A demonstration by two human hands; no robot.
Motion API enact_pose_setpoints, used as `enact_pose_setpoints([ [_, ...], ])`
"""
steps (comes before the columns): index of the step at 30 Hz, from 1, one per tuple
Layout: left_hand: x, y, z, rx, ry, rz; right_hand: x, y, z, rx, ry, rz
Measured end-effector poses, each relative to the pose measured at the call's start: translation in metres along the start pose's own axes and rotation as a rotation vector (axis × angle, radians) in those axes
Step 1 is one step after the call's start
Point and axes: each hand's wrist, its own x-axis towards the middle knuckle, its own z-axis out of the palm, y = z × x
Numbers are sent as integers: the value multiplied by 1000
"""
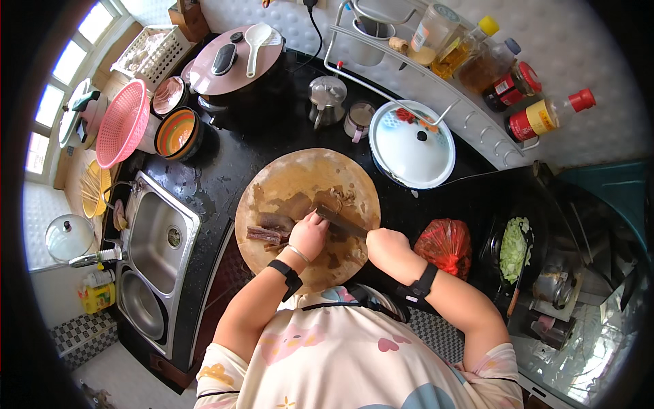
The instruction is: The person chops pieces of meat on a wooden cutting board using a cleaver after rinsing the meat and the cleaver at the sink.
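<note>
A round wooden chopping board lies on the black counter in front of me. My right hand grips the handle of a kitchen knife, whose dark blade reaches left across the board. At the blade's tip end, my left hand presses down with bent fingers on a piece of dark brown food, perhaps cured meat. Another dark reddish strip sits to the left of that hand. Thin cut slices lie just beyond the blade. What is under my left fingers is mostly hidden.
A red plastic bag stands right of the board, near a plate of chopped green vegetable. Behind are a lidded enamel basin, a glass-topped pot and a large cooker. The steel sink is at left.
</note>
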Motion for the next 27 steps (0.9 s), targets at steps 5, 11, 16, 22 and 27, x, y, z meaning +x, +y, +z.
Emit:
enact_pose_setpoints([
  [5,0,3,-4,48,-212,-65,24,-32,-1,43,102,-84],
  [11,1,-1,3,-2,110,56,27,-11,8,97,142,18],
  [16,0,-2,2,-45,33,3,-1,-9,-8,50,128,1],
  [22,-2,-1,2,34,-25,-5,-12,-6,0,-27,86,-17],
  [27,2,1,-2,34,-184,-23,3,-8,7,-2,74,-66],
])
